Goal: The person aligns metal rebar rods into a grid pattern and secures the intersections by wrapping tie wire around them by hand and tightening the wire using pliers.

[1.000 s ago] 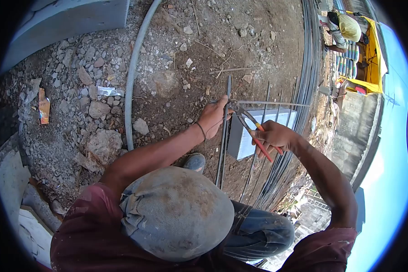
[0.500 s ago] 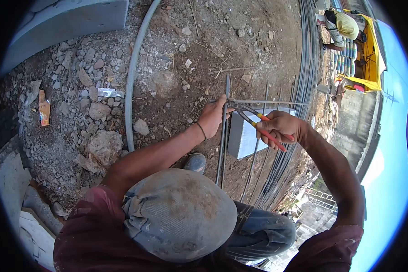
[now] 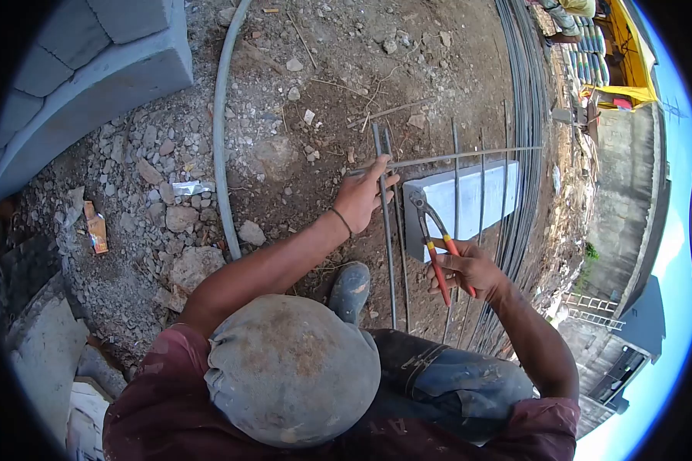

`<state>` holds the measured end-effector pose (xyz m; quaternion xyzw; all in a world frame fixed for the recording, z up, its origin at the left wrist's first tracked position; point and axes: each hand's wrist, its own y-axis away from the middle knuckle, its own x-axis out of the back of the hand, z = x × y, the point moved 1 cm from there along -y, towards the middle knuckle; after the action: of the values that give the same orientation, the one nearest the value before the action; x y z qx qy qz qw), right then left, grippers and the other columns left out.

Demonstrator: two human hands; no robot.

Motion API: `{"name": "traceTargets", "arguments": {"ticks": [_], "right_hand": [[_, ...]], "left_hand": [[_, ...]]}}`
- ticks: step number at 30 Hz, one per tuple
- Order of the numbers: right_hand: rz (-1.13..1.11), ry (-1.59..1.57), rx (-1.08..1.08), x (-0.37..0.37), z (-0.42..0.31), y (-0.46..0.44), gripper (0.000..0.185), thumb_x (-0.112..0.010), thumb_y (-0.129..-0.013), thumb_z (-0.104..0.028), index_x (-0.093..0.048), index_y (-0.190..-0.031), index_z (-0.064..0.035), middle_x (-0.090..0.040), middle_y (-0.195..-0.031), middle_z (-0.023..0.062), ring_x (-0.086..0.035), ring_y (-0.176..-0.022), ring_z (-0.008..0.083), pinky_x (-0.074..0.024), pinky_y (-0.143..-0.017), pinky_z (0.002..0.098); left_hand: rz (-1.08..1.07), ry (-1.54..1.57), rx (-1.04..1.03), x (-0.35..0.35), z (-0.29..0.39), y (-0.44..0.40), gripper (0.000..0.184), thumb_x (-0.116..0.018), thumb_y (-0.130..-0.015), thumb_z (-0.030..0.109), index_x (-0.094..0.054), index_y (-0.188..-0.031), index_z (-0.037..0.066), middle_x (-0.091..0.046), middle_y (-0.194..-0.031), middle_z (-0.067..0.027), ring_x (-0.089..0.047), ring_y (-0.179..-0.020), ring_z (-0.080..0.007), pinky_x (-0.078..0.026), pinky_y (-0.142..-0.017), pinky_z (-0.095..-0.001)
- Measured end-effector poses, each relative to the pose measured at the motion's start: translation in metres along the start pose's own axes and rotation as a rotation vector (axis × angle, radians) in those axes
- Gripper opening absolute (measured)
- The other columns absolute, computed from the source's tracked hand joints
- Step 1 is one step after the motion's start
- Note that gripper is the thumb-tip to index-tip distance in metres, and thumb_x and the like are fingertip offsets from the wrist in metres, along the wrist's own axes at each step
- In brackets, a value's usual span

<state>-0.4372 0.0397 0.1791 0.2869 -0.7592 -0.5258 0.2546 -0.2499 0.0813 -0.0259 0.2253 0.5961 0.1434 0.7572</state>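
Right hand: my right hand (image 3: 469, 273) has its fingers closed round the red handles of the pincers (image 3: 419, 203).
Pincers: their head has come away from the crossing by my left fingers, where it sat half a second ago; it now lies between my hands, over the near end of the block (image 3: 469, 187). I cannot tell if they touch.
Left hand: my left hand (image 3: 360, 203) is curled on the rod (image 3: 387, 246), thumb to one side, fingers to the other, much as before.
Crossbar: the crossbar (image 3: 430, 160) runs from my left fingertips out past the block, above my right hand.
Boot: my boot (image 3: 350, 293), below my left hand, shows more than it did.
Hose: the hose (image 3: 220, 131) lies well apart, left of my left hand.
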Motion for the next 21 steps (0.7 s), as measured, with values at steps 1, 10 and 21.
{"name": "traceTargets", "arguments": {"ticks": [1,10,21], "right_hand": [[0.024,-0.013,0.004,0.003,0.01,0.005,0.051,-0.065,-0.101,-0.015,-0.047,-0.146,0.0031,-0.067,-0.1,0.0131,-0.073,-0.09,0.0235,-0.0669,-0.08,0.044],[0.029,-0.246,0.142,-0.001,0.066,-0.011,0.032,-0.065,-0.103,-0.019,-0.06,-0.126,0.001,-0.07,-0.092,0.013,-0.073,-0.082,0.023,-0.0648,-0.079,0.0445],[0.329,0.721,0.296,0.002,0.105,-0.064,0.043,-0.068,-0.098,-0.031,-0.063,-0.124,0.0029,-0.065,-0.077,0.0198,-0.069,-0.074,0.0328,-0.0556,-0.072,0.0453]], "left_hand": [[-0.008,-0.021,0.004,-0.004,0.0,-0.001,0.048,-0.058,-0.106,0.042,-0.053,-0.144,0.013,-0.057,-0.139,-0.0047,-0.059,-0.129,-0.024,-0.05,-0.104,-0.0455],[0.167,-0.044,0.019,-0.014,0.0,-0.006,0.029,-0.078,-0.094,0.021,-0.064,-0.118,0.012,-0.068,-0.12,-0.0066,-0.067,-0.118,-0.0258,-0.056,-0.097,-0.0471],[0.117,-0.244,-0.272,-0.013,-0.014,-0.011,0.033,-0.071,-0.098,0.018,-0.062,-0.124,0.0,-0.068,-0.121,-0.0183,-0.072,-0.106,-0.0294,-0.065,-0.087,-0.0402]]}}
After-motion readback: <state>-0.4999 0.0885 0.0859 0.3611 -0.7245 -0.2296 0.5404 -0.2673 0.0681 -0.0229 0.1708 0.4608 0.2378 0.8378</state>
